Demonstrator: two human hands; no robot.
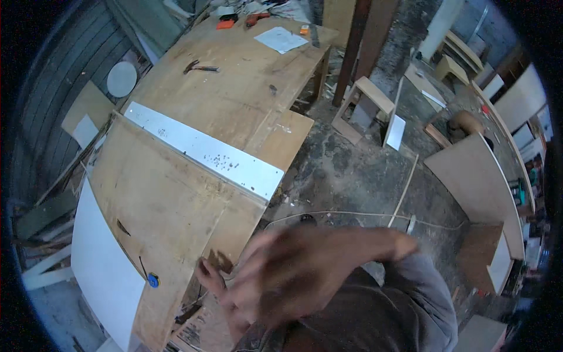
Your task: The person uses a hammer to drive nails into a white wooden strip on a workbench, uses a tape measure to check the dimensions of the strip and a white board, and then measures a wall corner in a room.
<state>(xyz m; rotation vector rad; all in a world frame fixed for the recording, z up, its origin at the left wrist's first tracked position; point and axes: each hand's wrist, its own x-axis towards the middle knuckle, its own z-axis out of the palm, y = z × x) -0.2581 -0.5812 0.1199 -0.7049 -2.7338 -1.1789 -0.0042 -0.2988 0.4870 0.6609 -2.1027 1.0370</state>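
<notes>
Beside the wooden table (pixel 170 205) | right hand (pixel 287 273) blurred | left hand (pixel 219 291) partly hidden behind it | hands' openness, grip: cannot tell

Your right arm came in from the right, bent, with its grey sleeve (pixel 425 293) ending short of the wrist and the bare forearm (pixel 369 249) stretched left in front of your body. Your right hand (pixel 284 276) was near and blurred, its fingers appearing curled. Your left hand (pixel 220 290) showed just left of it, partly hidden by it, fingers toward the far left; its grip could not be made out.
</notes>
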